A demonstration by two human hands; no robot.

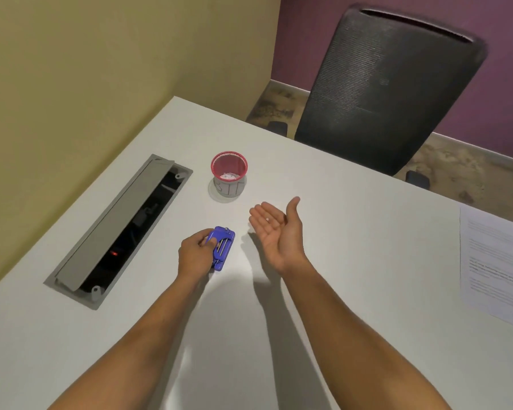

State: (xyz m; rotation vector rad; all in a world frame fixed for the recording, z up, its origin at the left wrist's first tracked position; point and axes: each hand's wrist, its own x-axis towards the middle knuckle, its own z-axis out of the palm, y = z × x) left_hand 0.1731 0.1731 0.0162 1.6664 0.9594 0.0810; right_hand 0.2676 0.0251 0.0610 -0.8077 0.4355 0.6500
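so the left hand (194, 254) grips the hole punch (223, 247), right hand (276, 232) is open palm-up with a paper dot (267, 219), guessing that one's not yet dumped in the cup (229, 173)

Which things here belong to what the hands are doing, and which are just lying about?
In use: left hand gripping blue punch; right hand, open, cradling a white bit; probably the red cup holding white bits.
Lying about: paper, chair, cable hatch.

An office room it was, a white bench (353, 261) with a flip-lid cable box (117, 230), a black mesh desk chair (388, 93), printed paper (496, 267), a hole punch (222, 248)
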